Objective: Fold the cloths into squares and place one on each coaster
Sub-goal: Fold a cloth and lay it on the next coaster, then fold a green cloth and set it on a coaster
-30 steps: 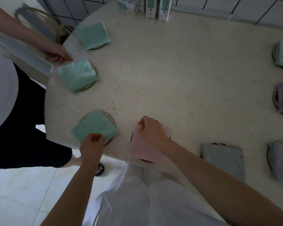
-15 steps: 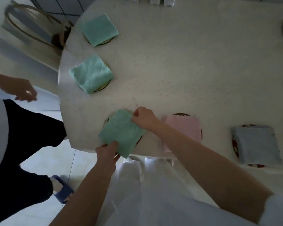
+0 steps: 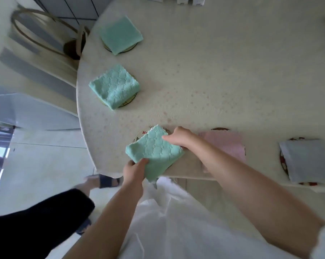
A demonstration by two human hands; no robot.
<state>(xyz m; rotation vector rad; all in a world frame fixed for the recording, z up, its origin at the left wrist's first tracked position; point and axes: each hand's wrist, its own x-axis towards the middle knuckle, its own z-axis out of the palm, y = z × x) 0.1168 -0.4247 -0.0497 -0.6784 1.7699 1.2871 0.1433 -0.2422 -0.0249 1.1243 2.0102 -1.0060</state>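
At the near edge of the worktop (image 3: 214,81), the near green cloth (image 3: 154,152) lies folded into a square, turned cornerwise over its coaster (image 3: 142,134), whose far rim with red lettering shows beyond it. The cloth's near corner hangs past the worktop edge. My left hand (image 3: 134,170) pinches that near corner, thumb on top and fingers underneath. My right hand (image 3: 180,136) grips the cloth's right corner with curled fingers. A second ago this hand was pressing on the pink cloth (image 3: 225,144); half a second ago it had already crossed over, and both hands keep the same hold now.

Just right of the near green cloth, the pink cloth sits released on its coaster (image 3: 220,129), and further right a grey cloth (image 3: 307,159) covers a red-rimmed coaster (image 3: 283,161). Beyond the near green cloth and a little left, a second green cloth (image 3: 114,86) rests on its coaster (image 3: 129,101), with a third green cloth (image 3: 120,34) on another coaster (image 3: 128,50) further off.

Left of the near green cloth, off the worktop, I see another person's dark trouser leg (image 3: 36,217) and sandalled foot (image 3: 101,181). Their hand, visible half a second ago, is gone from view.
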